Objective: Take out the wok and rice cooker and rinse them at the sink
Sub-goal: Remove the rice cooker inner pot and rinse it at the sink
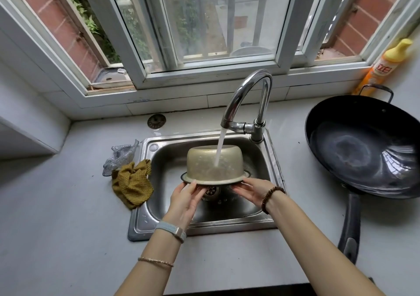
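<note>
Rice cooker pot: the rice cooker pot (204, 164) hangs upside down over the middle of the sink (163, 159), its base up under the water stream (221, 145) from the faucet (245, 91).
Hold: both hands take it by the flared rim at its near edge, the left hand (185, 199) on the left and the right hand (252, 192) on the right.
Left fingers: the thumb lies on top of the rim and the fingers (200, 191) reach beneath it, pinching the rim.
Right fingers: the fingers (241, 190) run straight and close together under the rim, carrying it rather than clasping it.
Handling: thin, stiff metal, probably light; wet all over, so likely slippery. The rim is the only lip to catch, as the rounded wall gives no purchase.
Risk: the stream strikes the domed base and may splash outward; a loose hold could drop the pot onto the drain strainer (212, 191) just below.
Wok: the wok (363, 150) sits on the surface (68, 204) to the right of the sink, well apart from the hands, its long handle (351, 225) pointing near. It looks heavier and wider than the basin, so the handle is the place to take it.
In the way: the faucet spout arches over the far side of the basin and will crowd the wok.
Left of sink: a mustard cloth (133, 182) drapes over the sink's left edge, with a silver scrubber (119, 157) just beyond it.
Far side: a drain plug (156, 121) lies on the surface; a soap bottle (384, 66) leans at the far right beside the wok.
</note>
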